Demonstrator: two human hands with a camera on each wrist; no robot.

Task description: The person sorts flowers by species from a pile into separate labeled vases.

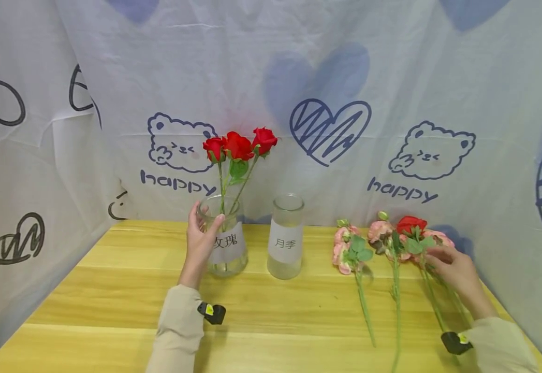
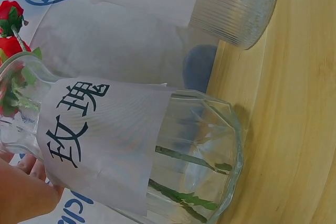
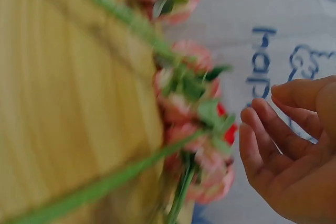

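My left hand (image 1: 199, 249) grips the neck of a wide glass vase (image 1: 229, 265), thumb in front and fingers round the far side. This vase wears a white paper label (image 2: 100, 129) with dark characters. Three red roses (image 1: 238, 147) stand in it, and their green stem ends show through the glass in the left wrist view. At the right, my right hand (image 1: 459, 274) hovers beside a red rose (image 1: 411, 224) lying among pink flowers (image 1: 345, 247). In the right wrist view its fingers are loosely bent, apart from the blooms, with nothing between them.
A narrower labelled glass vase (image 1: 286, 268) stands right of the held one. Several long green stems (image 1: 396, 311) point toward the front of the wooden table (image 1: 271, 316). A white cloth backdrop (image 1: 271, 77) with blue drawings rises behind and at both sides.
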